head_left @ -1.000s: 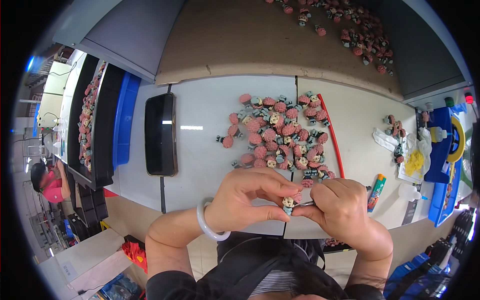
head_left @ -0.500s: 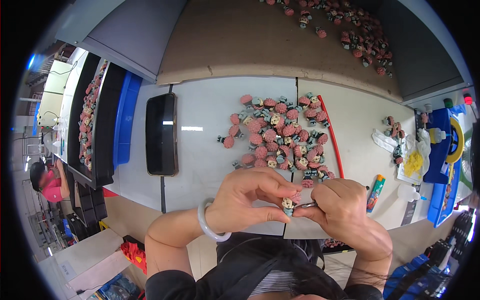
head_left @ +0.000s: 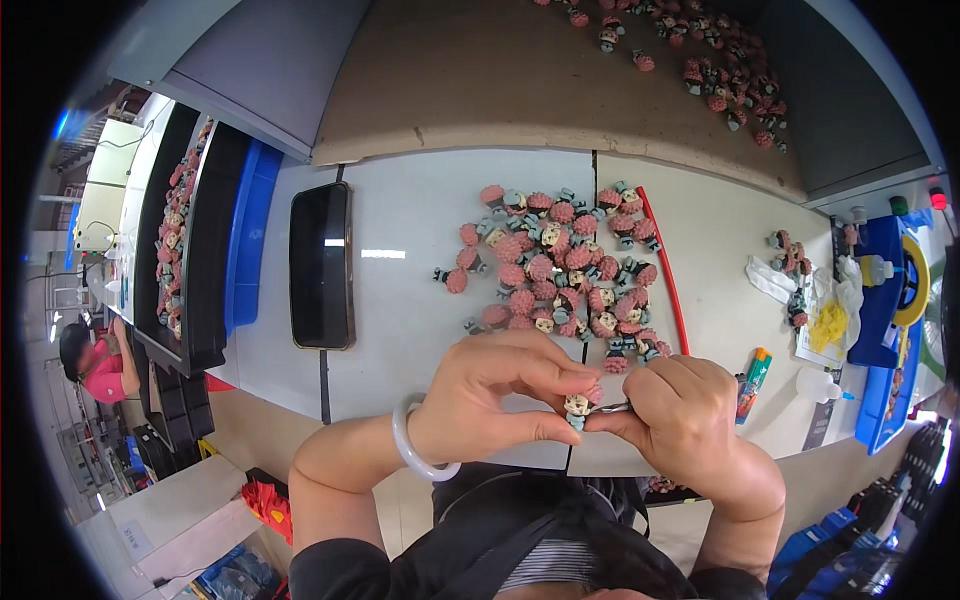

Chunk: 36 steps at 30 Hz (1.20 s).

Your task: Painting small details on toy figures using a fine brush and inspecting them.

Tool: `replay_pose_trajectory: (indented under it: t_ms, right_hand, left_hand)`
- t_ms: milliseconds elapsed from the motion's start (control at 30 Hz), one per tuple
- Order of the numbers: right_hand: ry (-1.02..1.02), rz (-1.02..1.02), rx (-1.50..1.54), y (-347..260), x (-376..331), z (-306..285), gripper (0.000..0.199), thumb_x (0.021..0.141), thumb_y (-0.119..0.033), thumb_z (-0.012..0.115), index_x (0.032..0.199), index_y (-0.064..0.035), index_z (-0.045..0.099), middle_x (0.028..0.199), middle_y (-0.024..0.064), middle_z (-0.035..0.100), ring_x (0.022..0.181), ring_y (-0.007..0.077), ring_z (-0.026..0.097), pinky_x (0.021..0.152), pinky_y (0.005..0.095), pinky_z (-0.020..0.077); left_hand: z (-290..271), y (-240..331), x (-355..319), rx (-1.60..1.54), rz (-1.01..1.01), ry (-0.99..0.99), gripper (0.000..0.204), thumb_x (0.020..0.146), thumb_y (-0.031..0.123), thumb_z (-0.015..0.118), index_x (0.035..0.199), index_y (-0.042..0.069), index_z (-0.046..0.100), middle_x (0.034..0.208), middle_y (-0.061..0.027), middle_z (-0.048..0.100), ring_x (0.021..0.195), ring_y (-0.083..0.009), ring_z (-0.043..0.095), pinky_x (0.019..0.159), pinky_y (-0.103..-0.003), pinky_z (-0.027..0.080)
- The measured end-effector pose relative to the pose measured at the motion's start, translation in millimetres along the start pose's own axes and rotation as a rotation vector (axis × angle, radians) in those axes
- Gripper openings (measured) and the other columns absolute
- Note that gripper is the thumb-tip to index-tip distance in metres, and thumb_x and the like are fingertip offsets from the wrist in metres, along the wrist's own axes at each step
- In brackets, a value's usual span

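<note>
Pinched between the thumb and fingers of my left hand is a small figurine with pink bumpy hair, a pale face and a grey-blue lower body. My right hand is closed around a slim metal tool; its tip meets the figurine's side. The grip hides most of the tool, so its exact kind cannot be made out. Just beyond my hands, a loose pile of similar figurines lies on the white table.
A dark phone lies left of the pile, a red stick right of it. Further right are a lighter and a white bottle. More figurines fill a black tray at left and lie on the brown shelf. A person in pink sits far left.
Both hands keep nearly the same place and grip. The figurine has turned slightly, and the tool's tip has shifted a little against it.
</note>
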State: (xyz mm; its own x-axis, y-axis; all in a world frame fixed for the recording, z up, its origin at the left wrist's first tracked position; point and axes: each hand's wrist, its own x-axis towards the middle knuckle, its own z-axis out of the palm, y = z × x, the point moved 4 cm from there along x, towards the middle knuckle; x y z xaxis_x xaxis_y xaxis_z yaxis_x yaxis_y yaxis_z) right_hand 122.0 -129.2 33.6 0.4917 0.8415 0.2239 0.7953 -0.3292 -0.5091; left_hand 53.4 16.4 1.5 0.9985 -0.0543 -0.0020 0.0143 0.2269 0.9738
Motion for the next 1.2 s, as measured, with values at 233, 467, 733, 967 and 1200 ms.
replay_pose_trajectory:
  t_ms: [233, 467, 733, 967, 1200]
  right_hand:
    - [-0.058, -0.014, 0.034, 1.6, -0.8, 4.1, 0.037, 0.063, -0.033, 0.070, 0.064, -0.0055, 0.045, 0.053, 0.0053, 0.045, 0.046, 0.0240, 0.049, 0.042, 0.0322, 0.0382]
    - [-0.136, -0.041, 0.159, 11.0, -0.9, 10.9, 0.038, 0.062, -0.035, 0.070, 0.062, -0.0057, 0.046, 0.052, 0.0052, 0.046, 0.046, 0.0249, 0.049, 0.043, 0.0324, 0.0386]
    - [0.038, 0.390, -0.001, 30.5, 4.4, -18.5, 0.037, 0.063, -0.033, 0.073, 0.064, -0.0020, 0.052, 0.052, 0.0084, 0.050, 0.048, 0.0286, 0.051, 0.045, 0.0336, 0.0400]
    - [-0.411, 0.416, -0.334, 68.7, -15.7, -4.7, 0.031, 0.062, -0.029, 0.071, 0.069, -0.0017, 0.058, 0.056, 0.0131, 0.056, 0.059, 0.0310, 0.056, 0.055, 0.0375, 0.0444]
    - [-0.133, 0.560, 0.035, 57.2, -9.9, -44.1, 0.011, 0.062, -0.005, 0.056, 0.072, -0.0008, 0.051, 0.053, 0.0084, 0.051, 0.046, 0.0193, 0.053, 0.046, 0.0302, 0.0403]
  left_hand:
    - [0.5, -3.5, 0.9, -0.071, -0.090, -0.009, 0.037, 0.058, -0.008, 0.074, 0.093, -0.002, 0.063, 0.093, -0.0170, 0.059, 0.087, -0.0218, 0.060, 0.072, -0.029, 0.054]
    - [1.0, -8.3, 2.1, -0.213, -0.243, -0.050, 0.037, 0.060, -0.006, 0.074, 0.095, -0.002, 0.062, 0.096, -0.0165, 0.059, 0.086, -0.0190, 0.060, 0.074, -0.029, 0.053]
    - [-1.6, -14.6, 7.6, -0.223, -0.251, 0.034, 0.039, 0.070, -0.010, 0.063, 0.106, 0.000, 0.052, 0.105, -0.0150, 0.056, 0.088, -0.0162, 0.059, 0.080, -0.031, 0.051]
    - [0.3, -26.0, 10.3, -0.020, -0.201, 0.098, 0.036, 0.072, -0.013, 0.059, 0.104, -0.001, 0.049, 0.110, -0.0109, 0.049, 0.088, -0.0145, 0.058, 0.083, -0.031, 0.049]
    - [1.8, -35.8, 8.5, 0.152, -0.187, 0.102, 0.037, 0.069, -0.012, 0.063, 0.101, 0.001, 0.050, 0.105, -0.0100, 0.050, 0.089, -0.0155, 0.058, 0.078, -0.026, 0.050]
